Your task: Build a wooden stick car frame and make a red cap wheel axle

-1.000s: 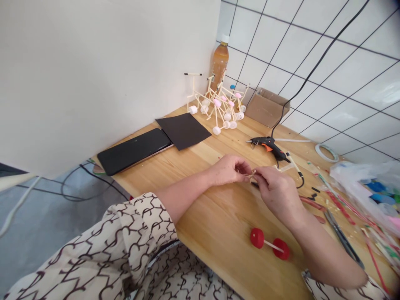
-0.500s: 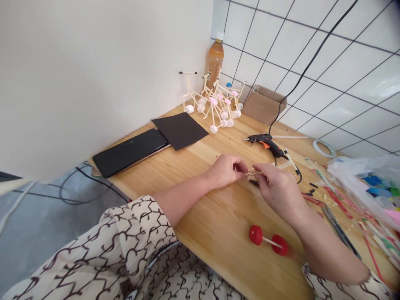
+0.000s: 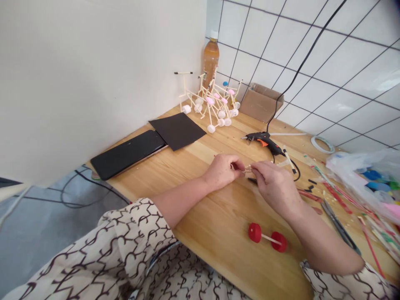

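Near the middle of the wooden table (image 3: 193,216), my left hand (image 3: 223,170) pinches one end of some small pale sticks (image 3: 247,168). The other end is between the thumb and fingers of my right hand (image 3: 273,183). Fingertips hide most of the sticks, so their exact shape cannot be made out. Below my right hand lies a pair of red wheels (image 3: 254,232) joined by a white stick. A black glue gun (image 3: 265,141) with an orange trigger rests beyond my right hand.
Stick models with white wheels (image 3: 215,104) stand at the back by a bottle (image 3: 211,56) and a cardboard box (image 3: 261,102). A phone (image 3: 128,153) and black sheet (image 3: 178,130) lie left. Scissors (image 3: 339,227), a tape roll (image 3: 322,144) and a plastic bag (image 3: 346,166) are right.
The view has shifted slightly, moving the table things a little left in the picture. My right hand has come slightly closer to my left, and less of the sticks shows between them.
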Demonstrator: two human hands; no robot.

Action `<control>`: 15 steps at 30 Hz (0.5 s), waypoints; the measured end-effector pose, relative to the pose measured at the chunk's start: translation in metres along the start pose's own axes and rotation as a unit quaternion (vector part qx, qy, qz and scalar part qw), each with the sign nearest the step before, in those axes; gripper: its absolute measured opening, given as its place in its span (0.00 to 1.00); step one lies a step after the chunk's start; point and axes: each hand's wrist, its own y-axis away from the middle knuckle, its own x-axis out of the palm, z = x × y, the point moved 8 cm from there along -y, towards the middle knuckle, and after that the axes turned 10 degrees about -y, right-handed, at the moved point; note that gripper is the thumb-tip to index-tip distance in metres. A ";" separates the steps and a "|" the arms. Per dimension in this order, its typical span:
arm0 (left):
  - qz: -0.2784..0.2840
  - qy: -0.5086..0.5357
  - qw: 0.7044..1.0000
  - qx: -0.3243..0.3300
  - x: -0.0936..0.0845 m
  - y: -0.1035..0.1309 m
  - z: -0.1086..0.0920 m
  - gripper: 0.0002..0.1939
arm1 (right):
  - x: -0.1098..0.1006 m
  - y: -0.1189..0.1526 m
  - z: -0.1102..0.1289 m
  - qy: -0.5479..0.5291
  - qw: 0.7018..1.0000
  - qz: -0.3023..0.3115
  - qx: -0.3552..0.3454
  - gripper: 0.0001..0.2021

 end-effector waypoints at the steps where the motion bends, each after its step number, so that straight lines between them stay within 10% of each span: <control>1: -0.001 0.000 1.000 0.002 0.000 0.000 0.000 0.06 | 0.000 0.000 0.000 0.001 1.000 0.001 0.001 0.12; 15: -0.010 0.005 1.000 0.024 0.001 -0.001 -0.003 0.05 | 0.002 -0.001 -0.003 0.011 0.999 0.030 0.034 0.12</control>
